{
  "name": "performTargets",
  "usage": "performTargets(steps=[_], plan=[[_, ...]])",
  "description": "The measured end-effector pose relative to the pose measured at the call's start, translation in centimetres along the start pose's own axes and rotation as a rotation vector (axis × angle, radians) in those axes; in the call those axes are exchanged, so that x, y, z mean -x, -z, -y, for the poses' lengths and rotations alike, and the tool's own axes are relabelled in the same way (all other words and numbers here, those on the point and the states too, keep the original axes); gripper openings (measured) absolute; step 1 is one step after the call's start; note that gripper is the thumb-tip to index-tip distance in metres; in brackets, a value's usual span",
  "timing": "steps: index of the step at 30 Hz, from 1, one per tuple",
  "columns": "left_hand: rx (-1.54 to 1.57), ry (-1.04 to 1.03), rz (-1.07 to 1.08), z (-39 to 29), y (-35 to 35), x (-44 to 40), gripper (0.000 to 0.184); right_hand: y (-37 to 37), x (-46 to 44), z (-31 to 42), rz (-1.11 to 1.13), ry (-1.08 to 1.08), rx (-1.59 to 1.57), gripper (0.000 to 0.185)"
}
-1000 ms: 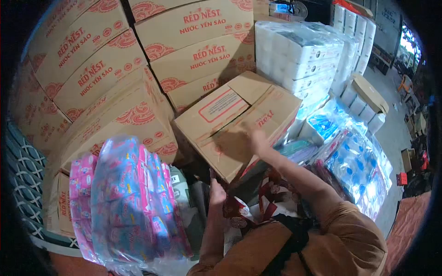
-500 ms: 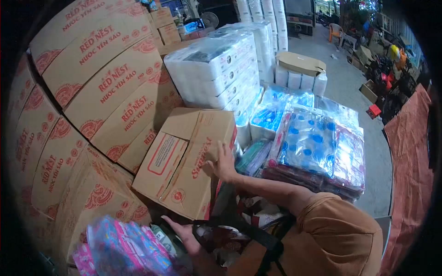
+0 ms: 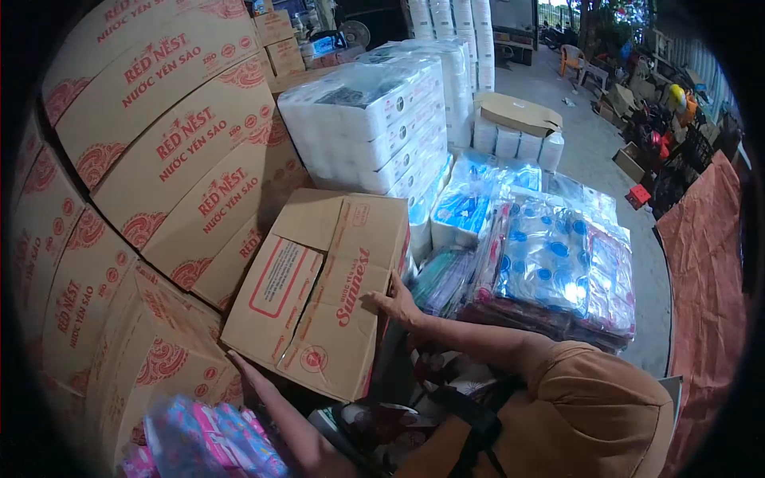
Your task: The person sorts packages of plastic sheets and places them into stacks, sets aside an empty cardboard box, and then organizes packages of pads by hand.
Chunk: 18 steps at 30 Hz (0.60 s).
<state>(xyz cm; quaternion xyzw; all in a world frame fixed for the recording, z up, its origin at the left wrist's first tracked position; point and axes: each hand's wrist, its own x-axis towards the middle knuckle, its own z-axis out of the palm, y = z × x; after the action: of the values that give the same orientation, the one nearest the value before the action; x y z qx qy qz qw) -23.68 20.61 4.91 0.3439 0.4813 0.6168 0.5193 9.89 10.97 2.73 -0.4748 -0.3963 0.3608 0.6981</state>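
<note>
A brown Sunnest carton lies tilted in front of me, its top flaps meeting along a dark gap. My right hand rests against the carton's right edge, fingers spread with the tips on its top. Along the near left side, my left hand reaches toward the carton's lower left corner, its fingers partly hidden at the edge. Below that hand are pink and blue plastic-wrapped packs.
Stacked Red Nest cartons rise on the left. Wrapped white rolls stand behind the carton. Clear bags with blue dots lie on the right, near an orange-brown sheet. A fan stands farther back.
Since the earlier frames, the view has turned right. My right hand has moved down to the carton's right edge, and my left hand has moved left along its near side.
</note>
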Motion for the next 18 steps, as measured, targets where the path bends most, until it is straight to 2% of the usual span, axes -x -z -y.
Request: performTargets(steps=[3,6,10,13,15,16,17,18], plan=[[0.161,0.052,0.040,-1.4,-2.0,0.5,0.077,-0.2,0.0,0.2,-0.005,-0.072,-0.096,0.056],[0.171,0.038,0.055,-2.0,-2.6,-0.6,0.077,0.1,0.4,1.7,0.027,-0.133,-0.139,0.054],[0.167,-0.001,0.061,-2.3,-3.1,-1.0,0.077,0.5,0.7,2.1,0.029,-0.112,-0.155,0.056],[0.187,0.009,0.024,-1.3,-2.8,1.1,0.077,1.0,1.8,2.3,0.003,-0.213,-0.261,0.053],[0.210,0.024,-0.016,-0.4,-2.4,3.2,0.077,1.8,2.0,0.9,-0.163,-0.118,-0.341,0.047],[0.221,0.039,-0.036,0.1,-2.3,4.4,0.077,1.6,2.2,1.3,-0.210,-0.135,-0.344,0.040],[0.233,0.052,-0.058,0.7,-2.2,5.6,0.077,1.8,2.3,1.8,-0.211,-0.140,-0.345,0.040],[0.243,0.066,-0.076,1.1,-2.0,6.6,0.077,2.0,2.3,2.5,-0.243,-0.234,-0.341,0.040]])
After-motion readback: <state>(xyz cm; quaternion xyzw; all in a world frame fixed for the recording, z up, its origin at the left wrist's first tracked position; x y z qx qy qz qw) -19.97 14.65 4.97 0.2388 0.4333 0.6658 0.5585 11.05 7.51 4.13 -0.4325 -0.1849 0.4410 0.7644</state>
